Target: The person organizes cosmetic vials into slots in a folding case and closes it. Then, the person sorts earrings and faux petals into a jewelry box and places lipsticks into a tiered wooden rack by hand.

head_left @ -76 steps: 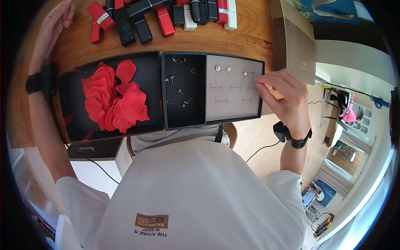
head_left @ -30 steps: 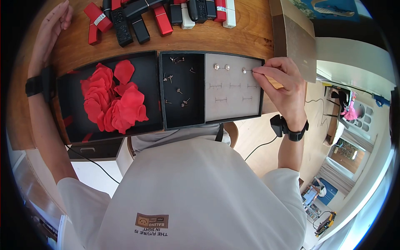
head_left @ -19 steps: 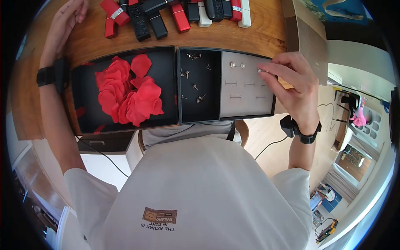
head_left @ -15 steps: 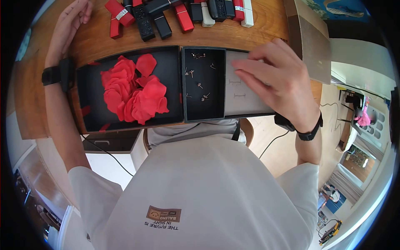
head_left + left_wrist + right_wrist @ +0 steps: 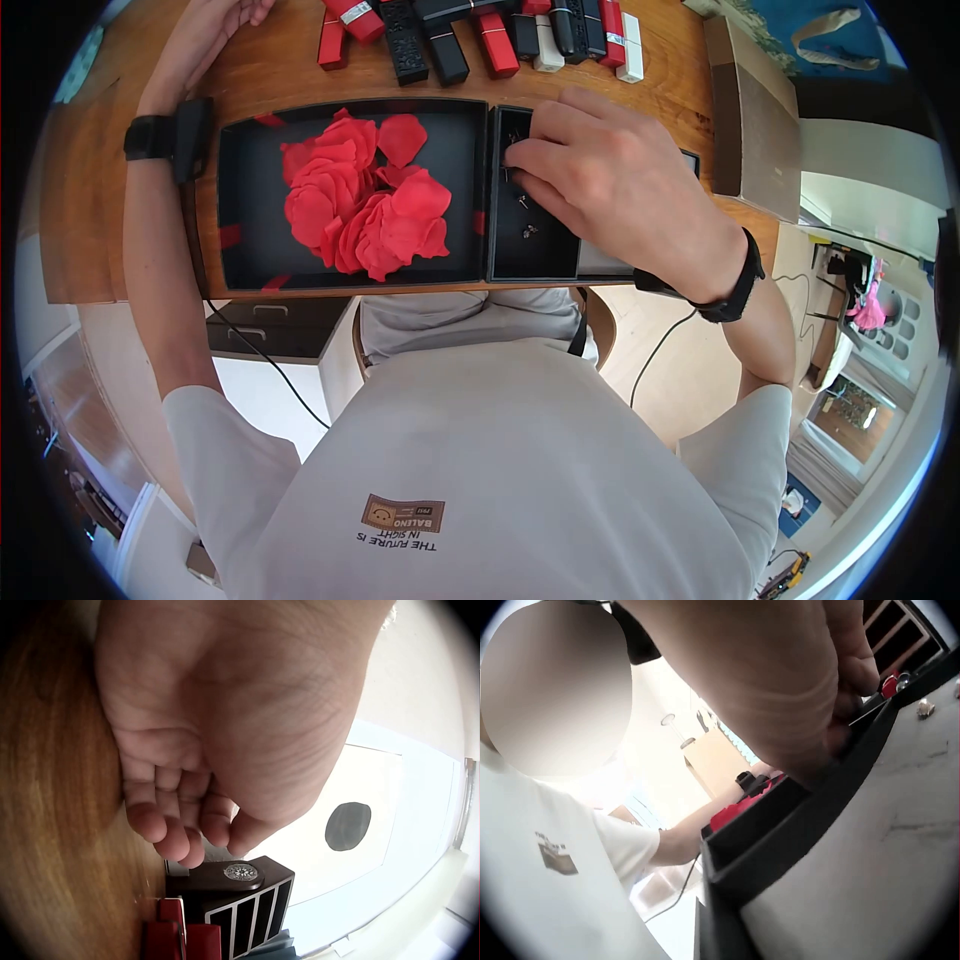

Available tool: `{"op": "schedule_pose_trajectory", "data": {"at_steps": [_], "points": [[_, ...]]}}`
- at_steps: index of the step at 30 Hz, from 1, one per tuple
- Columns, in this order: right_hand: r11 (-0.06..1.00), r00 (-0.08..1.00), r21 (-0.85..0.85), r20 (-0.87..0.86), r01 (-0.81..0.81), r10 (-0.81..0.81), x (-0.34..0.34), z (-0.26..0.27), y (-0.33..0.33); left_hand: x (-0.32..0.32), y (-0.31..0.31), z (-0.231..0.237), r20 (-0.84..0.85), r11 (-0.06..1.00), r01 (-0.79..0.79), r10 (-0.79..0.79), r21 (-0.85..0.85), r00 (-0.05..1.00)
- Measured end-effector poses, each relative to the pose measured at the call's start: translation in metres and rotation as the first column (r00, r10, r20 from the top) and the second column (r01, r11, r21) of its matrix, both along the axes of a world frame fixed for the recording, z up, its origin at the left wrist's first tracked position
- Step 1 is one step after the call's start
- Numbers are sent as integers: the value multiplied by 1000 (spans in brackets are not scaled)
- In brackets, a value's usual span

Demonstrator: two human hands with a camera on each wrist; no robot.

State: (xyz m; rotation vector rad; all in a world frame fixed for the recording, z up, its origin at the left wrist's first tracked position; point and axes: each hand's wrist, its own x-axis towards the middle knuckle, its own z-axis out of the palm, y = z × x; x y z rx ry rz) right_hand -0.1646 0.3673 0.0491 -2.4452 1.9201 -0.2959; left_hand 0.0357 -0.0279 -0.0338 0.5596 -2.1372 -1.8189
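Note:
My right hand [image 5: 620, 180] reaches over the two-part black box, its fingertips down in the dark compartment [image 5: 548, 264] among small stud earrings [image 5: 530, 231]. Whether the fingers pinch one of these studs I cannot tell. The hand and wrist cover most of the grey slotted pad [image 5: 604, 262]. In the right wrist view the pad [image 5: 840, 885] shows thin slits and an earring [image 5: 925, 709] near its far edge. My left hand [image 5: 232, 712] lies on the table at the far left, fingers loosely bent, holding nothing.
Left of the earring box, an open black tray [image 5: 250, 190] holds red fabric petals [image 5: 350, 200]. Red, black and white lipstick tubes [image 5: 497, 45] lie along the back. A cardboard box [image 5: 765, 130] stands at the right. A cable [image 5: 265, 365] hangs below the table edge.
My right hand has left the pearl earrings on the grey pad and moved leftward into the dark compartment. The head view has shifted, while the left hand stays resting on the table.

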Motion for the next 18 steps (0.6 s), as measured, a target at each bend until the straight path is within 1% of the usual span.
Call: {"op": "schedule_pose_trajectory", "data": {"at_steps": [2, 4, 6, 8, 11, 15, 18], "points": [[999, 996, 33, 86, 24, -26, 2, 2, 2, 0, 3, -1, -1, 1000, 10, -10, 1, 1000], [999, 995, 30, 90, 38, -41, 3, -2, 2, -1, 5, 2, 17, 999, -21, 21, -25, 1000], [998, 994, 20, 97, 55, -57, 5, -4, 1, -1, 5, 2, 6, 1000, -6, 6, -26, 1000], [993, 994, 71, 62, 91, -96, 7, -5, 0, -1, 6, 3, -4, 1000, 9, -9, -28, 1000], [994, 990, 36, 96, 101, -104, 7, -10, -2, -2, 7, 5, 1, 1000, -6, 6, -24, 1000], [996, 992, 6, 85, 91, -91, 6, -10, -3, -1, 7, 5, 17, 1000, -11, 11, -13, 1000], [995, 988, 49, 126, 88, -93, 1, -2, 0, -4, 8, 6, 16, 1000, -20, 20, -14, 1000]]}}
